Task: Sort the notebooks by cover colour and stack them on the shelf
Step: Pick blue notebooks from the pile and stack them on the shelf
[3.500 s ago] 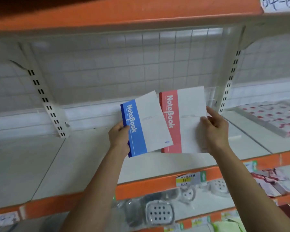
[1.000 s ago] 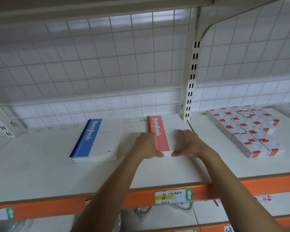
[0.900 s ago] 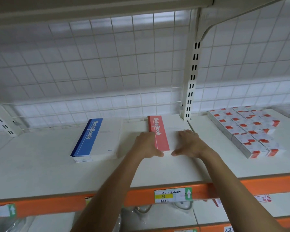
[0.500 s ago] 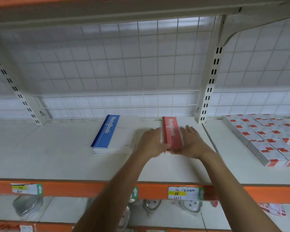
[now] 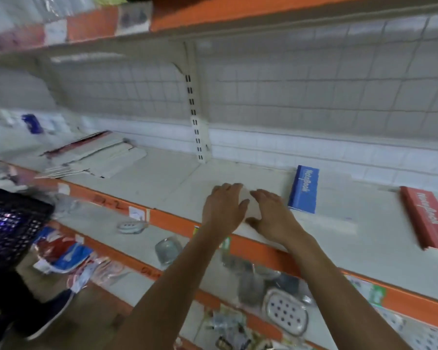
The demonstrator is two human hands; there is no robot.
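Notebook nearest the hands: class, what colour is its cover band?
Blue, with pale lettering, on the notebook; the head view shows it.

1. The left hand (image 5: 224, 208) and the right hand (image 5: 271, 215) are held side by side over the front part of the shelf (image 5: 162, 178), just left of the left notebook stack (image 5: 304, 189).
2. The right notebook stack (image 5: 425, 218) is laid on the same shelf, well apart to the right.
3. A loose pile of papers (image 5: 94, 157) is spread on the shelf at the left, beyond the upright post (image 5: 197, 122).
4. The post is set at the back, behind the hands, against the wire grid panel (image 5: 314, 97).
5. A lower shelf (image 5: 101, 223) is placed beneath, and a dish (image 5: 285, 311) is laid on it.
6. A basket (image 5: 13, 223) is seen far left, before the shelves.
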